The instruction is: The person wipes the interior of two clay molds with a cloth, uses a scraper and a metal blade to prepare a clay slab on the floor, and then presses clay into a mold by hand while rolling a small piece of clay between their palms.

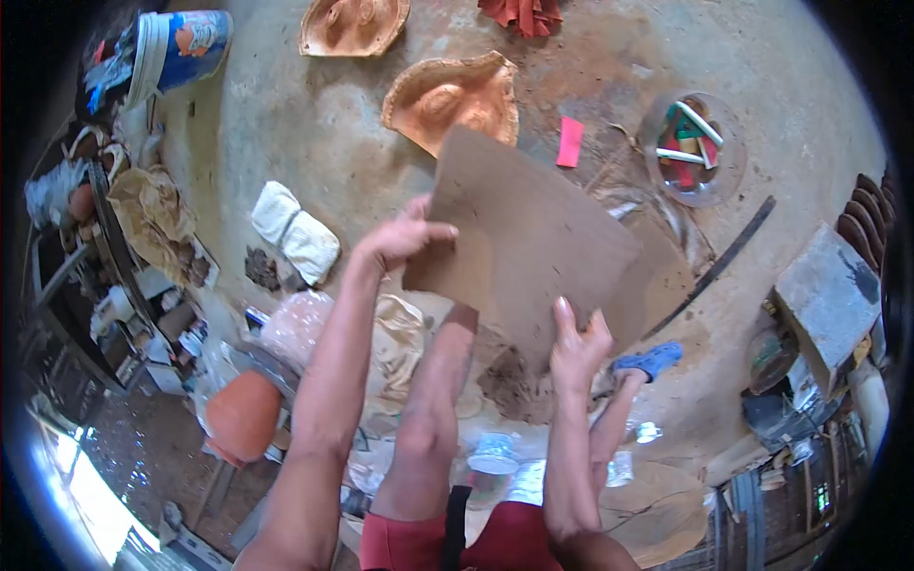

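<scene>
Sheet (pixel 533 243), brown, is held between left hand (pixel 402 240) and right hand (pixel 579 347), both partly closed; grip underneath is apparently hidden. Orange hollowed piece (pixel 462 95) is seen beyond left hand.

Floor (pixel 333 124) and surroundings. Upper left: blue-and-white bucket (pixel 193 49); below it, crumpled brown paper (pixel 152 211). Left of centre: folded white towel (pixel 296 234). Lower left: rounded orange pot (pixel 244 417). Top: red cloth (pixel 523 13). Upper right: pink strip (pixel 569 142), well apart from a clear round tub (pixel 700 197) containing white sticks (pixel 700 121). Right: long dark strip (pixel 731 251), lying diagonally; grey block (pixel 828 293) near the edge of view.
</scene>
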`<action>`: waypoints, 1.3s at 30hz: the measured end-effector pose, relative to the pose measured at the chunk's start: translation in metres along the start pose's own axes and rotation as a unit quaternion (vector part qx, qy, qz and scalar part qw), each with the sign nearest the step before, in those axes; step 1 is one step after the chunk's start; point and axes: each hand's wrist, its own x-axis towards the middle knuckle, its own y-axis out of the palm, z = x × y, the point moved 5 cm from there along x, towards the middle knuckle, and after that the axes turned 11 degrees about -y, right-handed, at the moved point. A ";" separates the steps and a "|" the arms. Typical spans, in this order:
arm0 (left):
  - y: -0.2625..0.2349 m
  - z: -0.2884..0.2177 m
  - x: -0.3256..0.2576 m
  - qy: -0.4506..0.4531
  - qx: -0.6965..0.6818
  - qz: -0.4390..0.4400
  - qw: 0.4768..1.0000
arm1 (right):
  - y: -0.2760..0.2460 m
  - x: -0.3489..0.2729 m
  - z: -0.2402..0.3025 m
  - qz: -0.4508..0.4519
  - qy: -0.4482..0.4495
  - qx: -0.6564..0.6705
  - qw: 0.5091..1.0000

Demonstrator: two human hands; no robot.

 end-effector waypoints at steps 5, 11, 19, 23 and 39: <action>-0.111 -0.095 0.062 0.034 0.149 -0.056 0.987 | 0.160 0.061 -0.005 -0.075 -0.008 0.140 0.987; -0.169 -0.151 0.133 0.019 0.219 -0.038 0.975 | 0.257 0.115 -0.001 -0.139 0.007 0.207 0.968; -0.180 -0.128 0.172 0.007 0.111 -0.004 0.994 | 0.256 0.136 -0.019 -0.150 -0.043 0.209 0.965; -0.190 -0.117 0.187 -0.001 0.105 0.005 0.994 | 0.258 0.141 -0.028 -0.118 -0.028 0.172 0.978; -0.207 -0.135 0.182 0.105 0.416 -0.250 0.868 | 0.244 0.181 -0.091 -0.072 -0.015 -0.003 0.997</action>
